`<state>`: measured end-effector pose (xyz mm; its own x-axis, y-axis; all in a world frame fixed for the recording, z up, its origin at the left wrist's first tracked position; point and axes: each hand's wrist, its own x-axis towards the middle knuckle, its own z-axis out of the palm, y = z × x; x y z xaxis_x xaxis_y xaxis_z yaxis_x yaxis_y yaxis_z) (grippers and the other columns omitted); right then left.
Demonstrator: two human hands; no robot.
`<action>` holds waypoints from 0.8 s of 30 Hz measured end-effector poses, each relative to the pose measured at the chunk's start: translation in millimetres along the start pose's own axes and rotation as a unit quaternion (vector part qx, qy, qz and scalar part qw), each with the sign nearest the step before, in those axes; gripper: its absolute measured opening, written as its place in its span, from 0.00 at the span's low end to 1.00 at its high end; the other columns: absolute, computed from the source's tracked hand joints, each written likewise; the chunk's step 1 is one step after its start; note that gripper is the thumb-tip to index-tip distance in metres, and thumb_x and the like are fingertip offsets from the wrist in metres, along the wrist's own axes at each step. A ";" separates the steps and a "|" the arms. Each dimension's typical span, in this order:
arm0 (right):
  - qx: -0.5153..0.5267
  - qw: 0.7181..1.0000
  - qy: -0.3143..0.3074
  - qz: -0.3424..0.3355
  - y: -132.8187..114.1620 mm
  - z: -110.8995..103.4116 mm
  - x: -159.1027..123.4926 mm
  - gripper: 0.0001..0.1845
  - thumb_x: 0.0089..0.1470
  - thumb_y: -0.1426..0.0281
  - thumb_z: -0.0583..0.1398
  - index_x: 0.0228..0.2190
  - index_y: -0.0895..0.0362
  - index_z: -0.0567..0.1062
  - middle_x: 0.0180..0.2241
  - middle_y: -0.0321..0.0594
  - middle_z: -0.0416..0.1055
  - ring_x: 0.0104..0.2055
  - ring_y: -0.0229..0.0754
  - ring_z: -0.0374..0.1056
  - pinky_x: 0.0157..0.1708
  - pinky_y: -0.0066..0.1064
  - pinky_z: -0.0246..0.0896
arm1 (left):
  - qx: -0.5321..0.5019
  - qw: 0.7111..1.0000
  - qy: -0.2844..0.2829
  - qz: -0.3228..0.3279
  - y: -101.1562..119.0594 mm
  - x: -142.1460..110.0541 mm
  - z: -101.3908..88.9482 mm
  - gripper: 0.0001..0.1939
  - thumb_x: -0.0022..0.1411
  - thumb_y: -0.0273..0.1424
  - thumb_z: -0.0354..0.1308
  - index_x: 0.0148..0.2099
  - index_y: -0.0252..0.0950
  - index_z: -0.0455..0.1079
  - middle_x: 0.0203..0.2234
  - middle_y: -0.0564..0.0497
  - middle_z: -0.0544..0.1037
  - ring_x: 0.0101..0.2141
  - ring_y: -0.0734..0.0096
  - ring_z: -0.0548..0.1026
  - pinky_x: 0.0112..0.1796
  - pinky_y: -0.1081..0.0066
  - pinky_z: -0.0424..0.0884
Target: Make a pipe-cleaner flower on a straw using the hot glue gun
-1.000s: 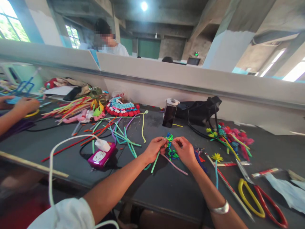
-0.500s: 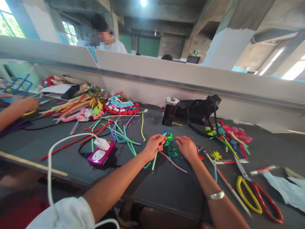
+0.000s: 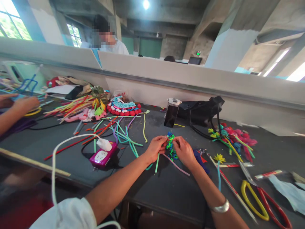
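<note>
My left hand is closed around a light green pipe cleaner, whose lower end hangs below the fingers. Its top end is hard to see among the fingertips. Close by on the right, my right hand has its fingertips pinched together; whatever they hold is too small to make out. Between and behind both hands lies a pile of short green and blue pieces, partly covered by the right hand. A mauve pipe cleaner lies on the dark table below them.
Loose pipe cleaners and a purple power strip lie left. A phone leans on a cup, beside a black bag. Fuzzy flowers and large scissors are at right. Another person's hand works far left.
My right hand has moved left, over the edge of the pile and up close to the left hand. The left hand still grips the light green pipe cleaner. The view has shifted slightly.
</note>
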<state>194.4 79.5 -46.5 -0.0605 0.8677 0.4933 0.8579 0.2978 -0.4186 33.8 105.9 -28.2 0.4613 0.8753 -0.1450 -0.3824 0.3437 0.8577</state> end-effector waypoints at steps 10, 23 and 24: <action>0.022 0.998 0.038 -0.038 -17.6 -5.0 -7.3 0.07 0.60 0.68 0.52 0.34 0.55 0.70 0.32 0.40 0.73 0.35 0.42 0.69 0.35 0.30 0.62 | 0.027 0.998 -0.051 -0.024 2.2 -3.1 1.0 0.19 0.45 0.37 0.68 0.25 0.35 0.60 0.15 0.62 0.56 0.14 0.87 0.48 0.17 0.76 0.37; -0.022 0.999 0.024 -0.043 -15.9 -7.5 -7.7 0.07 0.56 0.69 0.54 0.29 0.54 0.71 0.25 0.37 0.71 0.29 0.39 0.67 0.30 0.28 0.57 | 0.058 0.998 -0.015 -0.011 -3.1 0.4 0.9 0.17 0.47 0.33 0.64 0.23 0.36 0.56 0.14 0.63 0.54 0.14 0.87 0.48 0.17 0.76 0.37; -0.023 0.999 0.023 -0.041 -14.8 -9.7 -7.7 0.06 0.55 0.70 0.54 0.28 0.54 0.70 0.25 0.36 0.70 0.27 0.38 0.66 0.29 0.27 0.56 | 0.058 0.998 -0.015 -0.008 -3.4 0.8 0.7 0.17 0.47 0.33 0.64 0.23 0.36 0.56 0.14 0.63 0.54 0.14 0.87 0.48 0.17 0.76 0.37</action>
<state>187.1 64.5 -36.7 -0.1086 0.8216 0.5597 0.8737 0.3475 -0.3406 36.0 105.2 -30.8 0.4915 0.8585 -0.1466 -0.2806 0.3155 0.9065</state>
